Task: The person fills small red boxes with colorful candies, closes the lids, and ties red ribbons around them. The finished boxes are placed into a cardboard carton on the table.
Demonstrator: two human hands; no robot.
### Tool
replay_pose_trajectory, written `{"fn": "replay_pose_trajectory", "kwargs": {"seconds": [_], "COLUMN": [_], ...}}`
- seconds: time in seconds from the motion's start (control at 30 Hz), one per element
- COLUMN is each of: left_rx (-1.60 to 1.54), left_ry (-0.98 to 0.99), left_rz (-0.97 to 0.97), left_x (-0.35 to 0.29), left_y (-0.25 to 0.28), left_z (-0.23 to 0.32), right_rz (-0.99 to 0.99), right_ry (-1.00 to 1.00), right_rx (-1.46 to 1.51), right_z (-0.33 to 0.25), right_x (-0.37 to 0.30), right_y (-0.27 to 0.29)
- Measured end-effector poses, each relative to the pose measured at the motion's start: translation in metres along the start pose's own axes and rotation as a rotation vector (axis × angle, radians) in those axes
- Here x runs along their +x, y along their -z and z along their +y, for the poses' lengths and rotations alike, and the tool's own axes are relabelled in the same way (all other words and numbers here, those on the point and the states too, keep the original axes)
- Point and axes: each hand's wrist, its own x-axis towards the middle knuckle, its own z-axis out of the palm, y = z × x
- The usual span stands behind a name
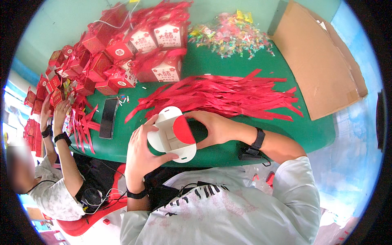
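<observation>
Both the left hand (141, 149) and right hand (212, 128) gripped the box (165, 134), fingers half-curled on opposite sides, presumably steadying it while its flaps (170, 113) splayed.

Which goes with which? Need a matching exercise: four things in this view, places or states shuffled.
Things
1. Open gift box
2. Smartphone
3. Wrapped candies
4. Cardboard

Places or states
A. Heaped on the far side of the green table, beyond the red ribbons
B. Brown, at the table's right end
C. Held between the wearer's left hand and right hand
D. Lying flat, screen dark, left of the ribbons

Pairs: 1-C, 2-D, 3-A, 4-B
</observation>
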Motion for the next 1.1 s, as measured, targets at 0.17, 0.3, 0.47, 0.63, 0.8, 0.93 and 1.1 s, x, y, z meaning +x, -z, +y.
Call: {"fn": "replay_pose_trajectory", "kwargs": {"seconds": [0.17,0.3,0.47,0.63,0.8,0.93,1.1], "left_rx": [-0.166,-0.192,-0.031,0.011,0.018,0.003,-0.006], "left_ry": [0.037,0.031,-0.006,-0.052,-0.041,-0.044,-0.037], "left_rz": [0.009,0.039,0.046,0.115,0.093,0.048,0.018], "left_x": [-0.001,-0.007,-0.003,-0.003,-0.001,-0.003,-0.005], "left_y": [-0.012,-0.018,-0.009,-0.011,-0.014,-0.016,-0.019], "left_z": [-0.018,-0.02,-0.009,-0.01,-0.001,-0.013,-0.018], "right_rz": [0.156,0.136,0.029,0.129,0.093,0.173,0.418], "right_ry": [0.163,0.46,0.497,0.52,0.596,0.559,0.472], "right_rx": [-0.042,-0.191,-0.426,-0.37,-0.396,-0.434,-0.461], "right_z": [0.002,-0.013,-0.026,-0.021,-0.028,-0.024,-0.03], "right_x": [-0.003,-0.002,-0.004,-0.006,-0.001,0.0,-0.003], "right_y": [0.002,0.009,-0.006,-0.007,-0.009,-0.007,-0.002]}}
